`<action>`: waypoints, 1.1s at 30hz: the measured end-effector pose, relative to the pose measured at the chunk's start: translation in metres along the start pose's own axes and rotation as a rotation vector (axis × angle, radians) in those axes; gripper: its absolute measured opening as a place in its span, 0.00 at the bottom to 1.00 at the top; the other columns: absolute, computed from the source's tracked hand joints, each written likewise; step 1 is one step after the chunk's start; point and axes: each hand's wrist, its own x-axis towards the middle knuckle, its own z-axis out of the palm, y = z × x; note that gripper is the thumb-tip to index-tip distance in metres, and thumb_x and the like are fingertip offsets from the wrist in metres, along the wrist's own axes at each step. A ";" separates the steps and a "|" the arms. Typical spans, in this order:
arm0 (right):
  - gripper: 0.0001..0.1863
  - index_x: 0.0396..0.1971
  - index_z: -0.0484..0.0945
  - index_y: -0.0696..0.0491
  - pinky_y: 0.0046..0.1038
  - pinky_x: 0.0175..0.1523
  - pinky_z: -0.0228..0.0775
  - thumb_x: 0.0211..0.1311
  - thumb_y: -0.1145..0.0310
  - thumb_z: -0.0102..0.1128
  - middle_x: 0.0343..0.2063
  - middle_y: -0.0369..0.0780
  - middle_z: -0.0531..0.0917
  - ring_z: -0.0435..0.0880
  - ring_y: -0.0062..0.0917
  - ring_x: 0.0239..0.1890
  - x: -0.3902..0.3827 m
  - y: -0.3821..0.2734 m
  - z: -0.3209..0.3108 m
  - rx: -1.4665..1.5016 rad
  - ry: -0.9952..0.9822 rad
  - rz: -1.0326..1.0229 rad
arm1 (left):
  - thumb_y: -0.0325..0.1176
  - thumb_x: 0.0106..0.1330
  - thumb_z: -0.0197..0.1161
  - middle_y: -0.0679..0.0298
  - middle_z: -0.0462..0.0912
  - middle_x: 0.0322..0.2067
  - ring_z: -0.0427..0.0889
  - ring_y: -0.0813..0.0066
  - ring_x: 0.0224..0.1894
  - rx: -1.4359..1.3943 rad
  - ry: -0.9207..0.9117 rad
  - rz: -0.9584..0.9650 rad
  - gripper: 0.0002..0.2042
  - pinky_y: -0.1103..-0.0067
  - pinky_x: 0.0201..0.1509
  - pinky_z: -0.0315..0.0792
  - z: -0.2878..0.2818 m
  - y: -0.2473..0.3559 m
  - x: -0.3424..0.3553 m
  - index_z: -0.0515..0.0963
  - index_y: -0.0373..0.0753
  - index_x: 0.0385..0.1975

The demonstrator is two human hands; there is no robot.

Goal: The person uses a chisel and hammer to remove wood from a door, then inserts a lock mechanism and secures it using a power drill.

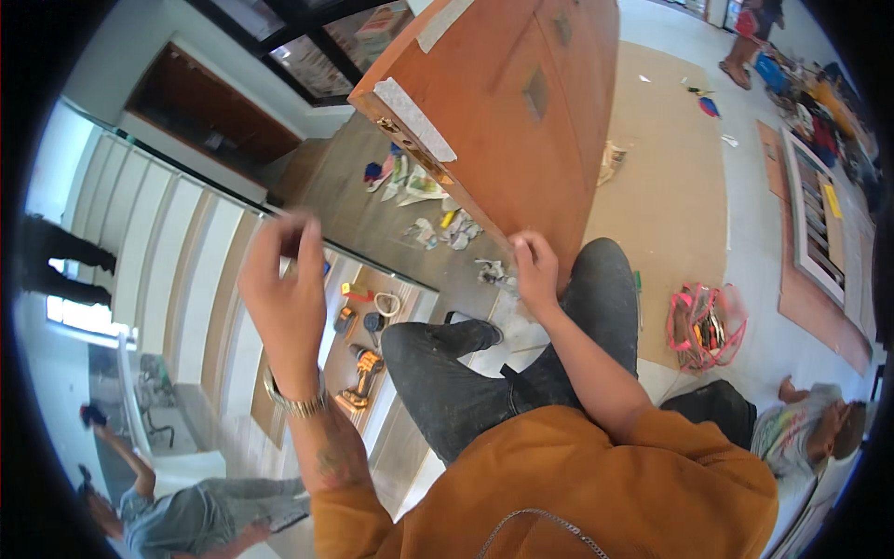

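Note:
In front of me a reddish-brown wooden door [494, 102] stands on its edge between my knees, with white tape strips [414, 119] at its upper end and metal lock fittings let into its narrow edge. My right hand [535, 275] is closed against the lower near part of that edge, fingers curled on the wood. Raised to the left of the door, apart from it, is my left hand [286, 279]. Its fingers are bent toward the thumb and slightly blurred; whether something small is pinched there cannot be made out.
On a step left of my leg lie an orange-black cordless drill [361, 377], a tape measure [345, 320] and a tape roll [386, 304]. Stairs with a glass panel descend left. Crumpled paper [456, 228] litters the floor. A pink tool bag [705, 326] sits right. Other people are at both sides.

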 end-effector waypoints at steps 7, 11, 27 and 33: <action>0.20 0.35 0.85 0.56 0.33 0.38 0.73 0.68 0.55 0.53 0.24 0.42 0.84 0.83 0.32 0.29 -0.002 0.131 -0.035 -0.413 -0.362 0.370 | 0.34 0.61 0.67 0.51 0.83 0.29 0.83 0.56 0.32 0.373 -0.091 0.261 0.10 0.69 0.38 0.75 0.035 0.073 0.102 0.82 0.32 0.32; 0.21 0.29 0.86 0.56 0.39 0.43 0.75 0.66 0.53 0.53 0.25 0.46 0.86 0.87 0.39 0.34 0.011 0.110 -0.042 -0.301 -0.385 0.481 | 0.34 0.61 0.66 0.48 0.82 0.23 0.83 0.50 0.29 0.525 -0.173 0.311 0.11 0.66 0.36 0.76 0.045 0.085 0.121 0.81 0.30 0.27; 0.22 0.37 0.83 0.57 0.25 0.26 0.67 0.72 0.54 0.49 0.22 0.36 0.79 0.75 0.19 0.21 0.014 0.093 -0.041 -0.104 -0.446 0.589 | 0.34 0.61 0.63 0.51 0.83 0.26 0.83 0.54 0.29 0.888 -0.377 0.432 0.09 0.68 0.37 0.76 0.055 0.103 0.141 0.81 0.32 0.29; 0.21 0.36 0.84 0.56 0.24 0.26 0.67 0.72 0.52 0.50 0.23 0.34 0.79 0.74 0.18 0.21 0.018 0.076 -0.048 -0.050 -0.420 0.621 | 0.32 0.62 0.63 0.56 0.86 0.28 0.82 0.66 0.28 0.778 -0.420 0.370 0.09 0.74 0.35 0.74 0.041 0.100 0.145 0.84 0.32 0.34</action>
